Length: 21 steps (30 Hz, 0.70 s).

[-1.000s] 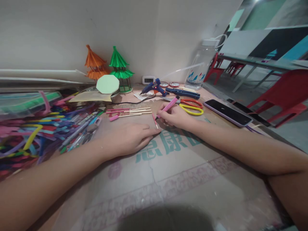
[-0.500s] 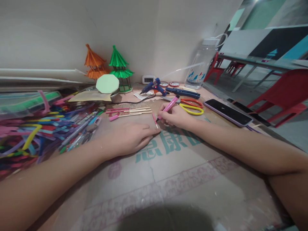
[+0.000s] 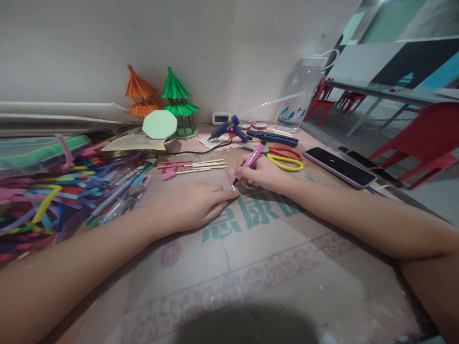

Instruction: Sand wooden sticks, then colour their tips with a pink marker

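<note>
A pink marker point(image 3: 255, 155) is held in my right hand point(image 3: 265, 174), its fingers closed round the barrel and its dark tip down at a thin wooden stick point(image 3: 230, 179). The stick is pink along its far part and pale at the near end. My left hand point(image 3: 193, 204) rests low on the table, with the index fingertip pinning the stick's near end; its thumb is mostly hidden. Beyond my left hand lies the pink marker cap point(image 3: 169, 175). Several sticks point(image 3: 208, 165) lie beside the cap, some partly pink, others plain wood.
Craft strips and pens point(image 3: 46, 205) crowd the left side. At the back stand orange point(image 3: 139, 91) and green point(image 3: 179, 98) pavilion models, a blue glue gun point(image 3: 227, 128) and a clear bottle point(image 3: 296, 102). Scissors point(image 3: 287, 160), blue-handled pliers point(image 3: 274, 137) and a phone point(image 3: 339, 166) lie to the right.
The marker tip has shifted very slightly along the stick. My left hand keeps its place, and everything else looks the same.
</note>
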Each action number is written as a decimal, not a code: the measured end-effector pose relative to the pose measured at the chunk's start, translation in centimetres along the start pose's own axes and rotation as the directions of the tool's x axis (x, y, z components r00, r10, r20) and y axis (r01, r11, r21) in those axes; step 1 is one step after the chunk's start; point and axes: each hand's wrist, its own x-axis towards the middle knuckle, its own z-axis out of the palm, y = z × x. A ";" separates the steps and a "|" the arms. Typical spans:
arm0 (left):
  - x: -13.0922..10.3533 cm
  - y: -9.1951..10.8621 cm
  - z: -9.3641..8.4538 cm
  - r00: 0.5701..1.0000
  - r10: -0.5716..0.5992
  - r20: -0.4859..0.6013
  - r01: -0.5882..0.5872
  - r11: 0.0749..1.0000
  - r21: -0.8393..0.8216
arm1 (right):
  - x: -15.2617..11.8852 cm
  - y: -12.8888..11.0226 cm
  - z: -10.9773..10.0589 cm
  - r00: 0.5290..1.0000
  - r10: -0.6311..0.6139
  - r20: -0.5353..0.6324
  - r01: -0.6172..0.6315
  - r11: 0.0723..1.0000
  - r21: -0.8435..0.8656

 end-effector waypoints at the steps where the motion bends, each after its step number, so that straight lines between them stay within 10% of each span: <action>1: 0.0 0.0 0.0 1.000 -0.001 -0.003 0.001 1.000 0.000 | 0.0 0.0 0.0 1.000 -0.002 0.004 0.002 1.000 -0.002; 21: -0.1 -0.1 0.2 1.000 -0.011 0.019 0.011 1.000 0.001 | 0.2 0.6 0.2 0.996 -0.050 -0.072 0.043 0.995 -0.094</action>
